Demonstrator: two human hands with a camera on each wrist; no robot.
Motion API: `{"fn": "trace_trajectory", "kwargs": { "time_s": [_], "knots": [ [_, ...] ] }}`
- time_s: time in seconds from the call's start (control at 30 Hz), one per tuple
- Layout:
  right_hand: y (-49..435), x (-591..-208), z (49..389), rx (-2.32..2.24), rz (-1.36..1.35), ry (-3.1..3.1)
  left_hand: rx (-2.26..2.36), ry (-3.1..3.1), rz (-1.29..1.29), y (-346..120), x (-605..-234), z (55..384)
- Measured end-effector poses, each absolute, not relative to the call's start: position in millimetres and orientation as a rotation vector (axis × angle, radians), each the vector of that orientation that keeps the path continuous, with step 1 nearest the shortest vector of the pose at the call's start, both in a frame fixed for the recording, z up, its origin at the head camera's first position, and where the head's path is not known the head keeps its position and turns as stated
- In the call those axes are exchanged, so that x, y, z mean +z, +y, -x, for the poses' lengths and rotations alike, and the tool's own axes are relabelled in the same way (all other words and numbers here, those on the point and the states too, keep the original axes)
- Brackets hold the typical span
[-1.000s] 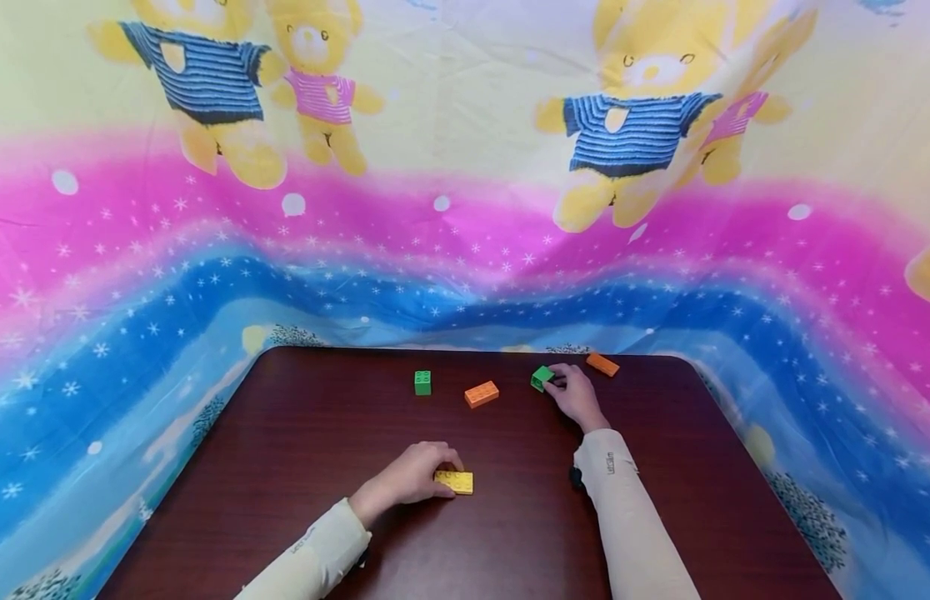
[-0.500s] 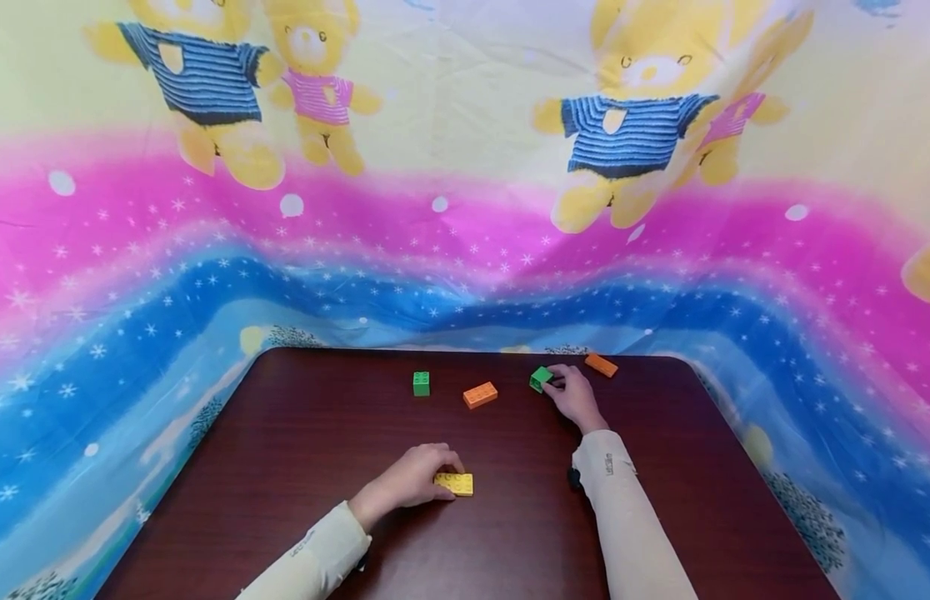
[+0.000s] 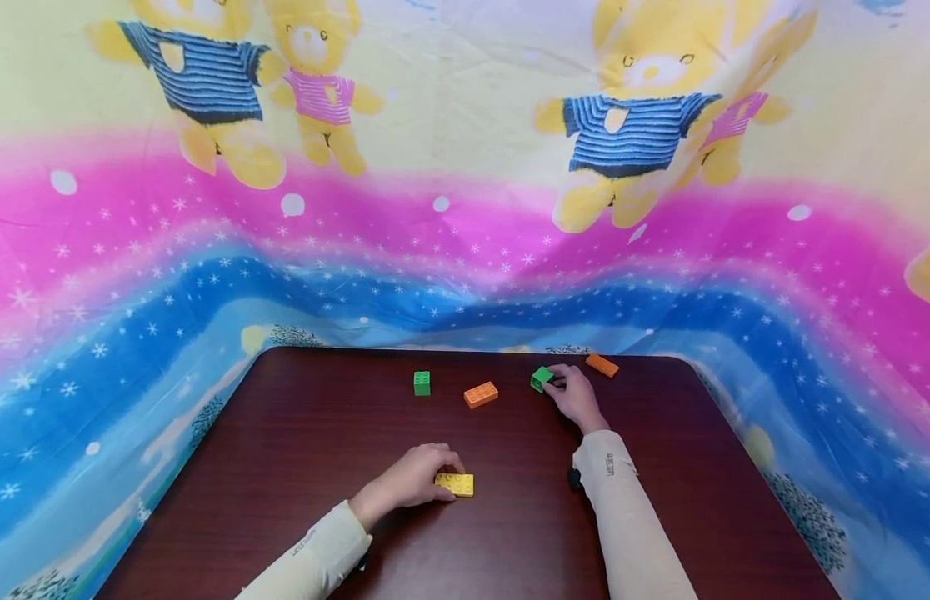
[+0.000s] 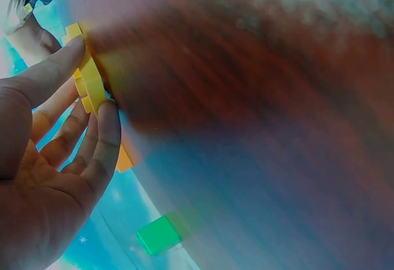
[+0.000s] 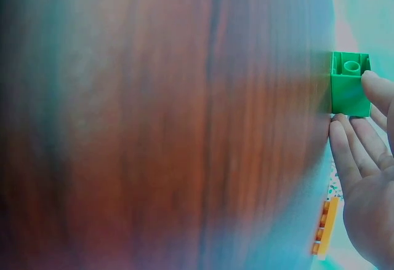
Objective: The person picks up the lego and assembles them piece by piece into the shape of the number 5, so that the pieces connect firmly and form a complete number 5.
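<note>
My left hand [image 3: 418, 473] holds a yellow toy building brick [image 3: 455, 485] by its sides between thumb and fingers, near the middle of the table. In the left wrist view the thumb lies on one side of the yellow brick [image 4: 92, 79] and the fingers on the other. Farther back, my right hand [image 3: 576, 395] grips a green toy brick [image 3: 542, 378] lying on its side. The right wrist view shows the hollow underside of this green brick [image 5: 351, 91], with the thumb at one edge and the fingers along another face.
Another green brick [image 3: 422, 383] stands at the back of the dark wooden table [image 3: 322, 433], studs up. To its right lies an orange brick [image 3: 482, 395]. A second orange brick [image 3: 602, 365] rests beyond my right hand, near the far edge. A patterned cloth [image 3: 450, 250] hangs behind.
</note>
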State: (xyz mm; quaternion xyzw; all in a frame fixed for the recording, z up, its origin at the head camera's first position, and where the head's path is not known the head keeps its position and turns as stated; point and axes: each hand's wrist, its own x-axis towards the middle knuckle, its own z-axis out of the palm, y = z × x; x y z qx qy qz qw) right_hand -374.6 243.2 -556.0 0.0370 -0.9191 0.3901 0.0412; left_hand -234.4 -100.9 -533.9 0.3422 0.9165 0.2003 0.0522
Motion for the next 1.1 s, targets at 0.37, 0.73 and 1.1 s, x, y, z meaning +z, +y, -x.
{"fn": "trace_trajectory", "kwargs": {
  "time_s": [0.37,0.73,1.1],
  "knots": [
    [244.1,-556.9,374.2,1.201,-0.112,-2.807,0.617,2.797,-1.054,-101.3,-535.8,234.2],
    [243.6,-554.8,374.3,1.198,-0.122,-2.804,0.642,2.789,-1.074,-103.8,-535.2,233.9],
    [243.9,-554.7,374.2,1.228,-0.097,-2.815,0.734,2.758,-1.003,-119.8,-534.2,232.3]
  ]
}}
